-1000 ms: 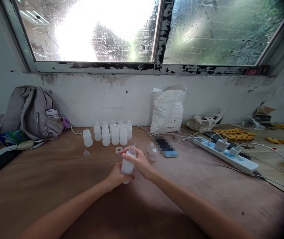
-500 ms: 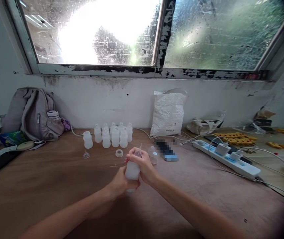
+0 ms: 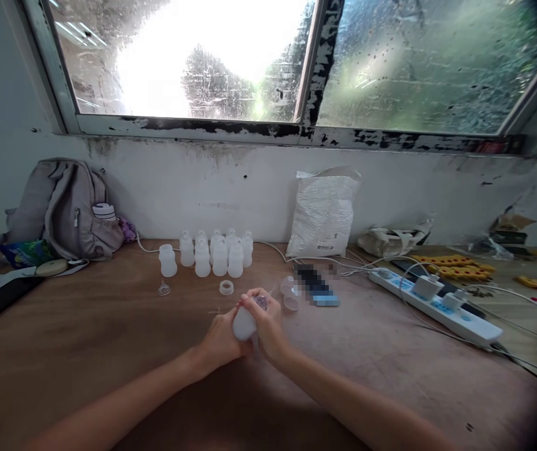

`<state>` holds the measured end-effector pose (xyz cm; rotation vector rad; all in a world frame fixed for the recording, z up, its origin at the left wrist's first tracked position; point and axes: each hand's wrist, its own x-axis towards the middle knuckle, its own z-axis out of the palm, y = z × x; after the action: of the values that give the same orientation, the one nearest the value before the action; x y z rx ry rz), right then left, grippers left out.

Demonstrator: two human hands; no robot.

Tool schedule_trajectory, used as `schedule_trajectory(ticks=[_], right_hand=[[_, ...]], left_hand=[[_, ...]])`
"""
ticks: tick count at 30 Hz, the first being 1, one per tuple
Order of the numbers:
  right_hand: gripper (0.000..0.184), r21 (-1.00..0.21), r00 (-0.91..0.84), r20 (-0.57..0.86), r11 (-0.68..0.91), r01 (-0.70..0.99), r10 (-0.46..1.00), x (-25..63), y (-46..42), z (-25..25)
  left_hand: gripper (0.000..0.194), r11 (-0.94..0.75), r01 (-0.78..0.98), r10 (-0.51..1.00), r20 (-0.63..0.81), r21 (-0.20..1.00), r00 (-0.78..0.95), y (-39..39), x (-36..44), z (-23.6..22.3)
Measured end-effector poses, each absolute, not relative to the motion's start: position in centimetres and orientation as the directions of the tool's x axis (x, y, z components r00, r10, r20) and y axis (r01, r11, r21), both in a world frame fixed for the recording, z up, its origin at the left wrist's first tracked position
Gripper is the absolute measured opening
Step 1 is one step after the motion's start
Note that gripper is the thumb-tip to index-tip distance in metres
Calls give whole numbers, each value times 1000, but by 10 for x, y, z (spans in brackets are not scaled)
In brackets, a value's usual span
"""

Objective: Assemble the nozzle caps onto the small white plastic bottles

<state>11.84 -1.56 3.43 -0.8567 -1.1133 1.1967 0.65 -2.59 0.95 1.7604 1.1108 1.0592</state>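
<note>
Both my hands hold one small white plastic bottle (image 3: 243,324) just above the wooden table (image 3: 108,338). My left hand (image 3: 221,341) wraps round the bottle's body from below. My right hand (image 3: 264,321) is closed over its top, where a clear cap or nozzle shows between the fingers. Behind my hands stand several more white bottles (image 3: 216,254) in a cluster, with one bottle (image 3: 168,260) apart at their left. A white ring (image 3: 225,287) and a small clear funnel-like piece (image 3: 163,289) lie near them. Clear caps (image 3: 289,294) lie just right of my hands.
A grey backpack (image 3: 66,213) leans on the wall at the left. A white sack (image 3: 323,213) stands at the back centre. A blurred phone-like object (image 3: 318,283), a power strip (image 3: 437,298) with cables and yellow parts (image 3: 451,263) lie at the right.
My hands have lowered the bottle and tipped it, and my right hand has closed further over its top. The camera view has shifted slightly.
</note>
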Motion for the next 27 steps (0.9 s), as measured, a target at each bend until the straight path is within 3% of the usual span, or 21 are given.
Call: schedule_trajectory(ticks=[5,8,11,15,18,20,22,24,27], right_hand=[[23,-955,13,213,211,-208,977,118,-6,34],[33,-973,71,73,87,-214,995,117,7,25],[39,-979,45,-22,-12,-203,999,122,19,17],[32,-974,-114,17,-10,-228,993,137,29,18],[29,-971,-297,70,-4,-241,952,146,32,28],[34,-978,-407,108,23,-208,907,150,33,36],[41,-989,-442,144,119,-85,885,154,36,44],[41,-943,-371,212,289,167,904,161,42,51],[33,-656,-202,345,389,647,917,180,53,62]], left_hand=[[42,-426,411,905,384,806,183,-9,0,8],[36,-433,532,897,406,728,174,0,-6,5],[42,-422,534,903,395,733,170,3,-9,4],[40,-344,301,935,292,890,203,6,-12,9],[39,-111,3,958,106,994,265,9,-16,17],[41,66,-159,933,-4,985,361,9,-18,22],[40,191,-253,884,-54,948,465,8,-21,24],[38,221,-293,868,-51,930,494,8,-22,21],[30,184,-299,905,-43,936,422,10,-23,14]])
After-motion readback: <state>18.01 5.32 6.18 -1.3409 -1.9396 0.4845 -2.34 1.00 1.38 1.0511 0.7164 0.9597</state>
